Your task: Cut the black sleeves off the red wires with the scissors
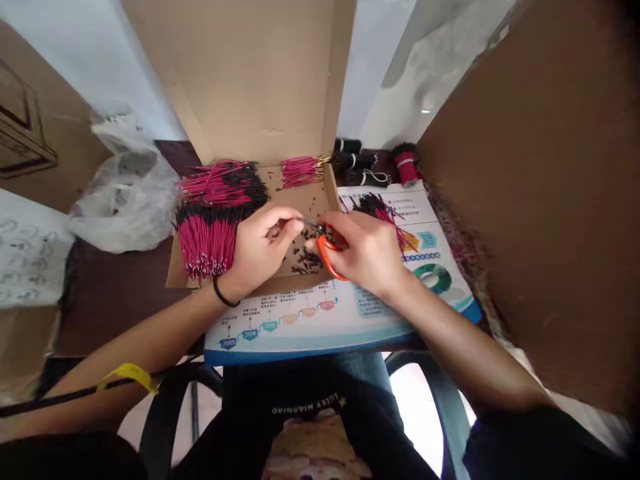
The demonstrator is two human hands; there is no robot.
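My right hand point(367, 250) is closed around a pair of small scissors with orange handles point(327, 257), their dark metal end pointing left. Thumb and forefinger of my left hand point(265, 240) are pinched together close to the scissors' tip; what they grip is too small to make out. Both hands hover over a shallow cardboard tray point(330, 190). Dense bundles of pink-and-black wires point(207, 240) fill its left side, partly behind my left hand. Small black offcuts point(305, 260) lie scattered on the tray floor under the hands.
A smaller bundle of pink wires point(300, 171) lies at the tray's back. Loose wires point(383, 210) rest on a printed sheet point(280, 333) right of it. Tied black bundles point(355, 161) and a pink one point(406, 163) stand behind. A plastic bag point(125, 193) is left; cardboard point(540, 200) walls the right.
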